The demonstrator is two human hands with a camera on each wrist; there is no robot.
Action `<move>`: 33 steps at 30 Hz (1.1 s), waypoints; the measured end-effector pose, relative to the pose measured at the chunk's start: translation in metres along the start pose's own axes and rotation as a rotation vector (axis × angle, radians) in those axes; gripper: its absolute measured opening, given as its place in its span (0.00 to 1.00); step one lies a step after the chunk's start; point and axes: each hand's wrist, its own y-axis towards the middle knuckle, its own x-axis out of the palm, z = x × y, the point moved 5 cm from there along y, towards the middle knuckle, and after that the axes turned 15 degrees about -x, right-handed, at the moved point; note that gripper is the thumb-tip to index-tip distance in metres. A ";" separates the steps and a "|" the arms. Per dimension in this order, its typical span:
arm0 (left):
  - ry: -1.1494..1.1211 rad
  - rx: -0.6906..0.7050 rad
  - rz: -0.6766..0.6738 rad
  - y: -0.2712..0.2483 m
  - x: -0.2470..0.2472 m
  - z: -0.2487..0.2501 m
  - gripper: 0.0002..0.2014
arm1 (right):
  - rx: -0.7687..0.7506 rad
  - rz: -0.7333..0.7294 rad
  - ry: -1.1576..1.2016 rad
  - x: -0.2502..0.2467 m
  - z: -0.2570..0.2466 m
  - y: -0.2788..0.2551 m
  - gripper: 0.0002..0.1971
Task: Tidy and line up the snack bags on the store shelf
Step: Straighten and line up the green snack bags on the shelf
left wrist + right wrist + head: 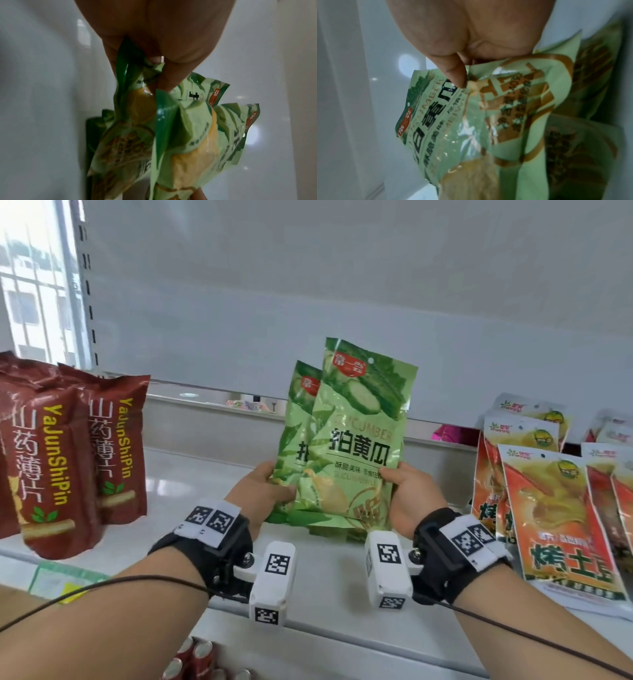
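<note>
Two green cucumber snack bags stand upright in the middle of the white shelf, one overlapping the other. My left hand grips their left edge, thumb on the front; the left wrist view shows my fingers pinching the crumpled green bags. My right hand grips the right edge of the front bag, thumb pressed on its face. More green bags lie flat under them.
Tall brown-red snack bags stand at the left of the shelf. Orange snack bags lean in overlapping rows at the right. A price tag sits on the front rail. Red cans show on the shelf below.
</note>
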 end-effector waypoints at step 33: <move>0.261 -0.145 -0.289 0.033 0.057 -0.021 0.29 | 0.132 -0.259 -0.290 -0.033 0.038 0.019 0.39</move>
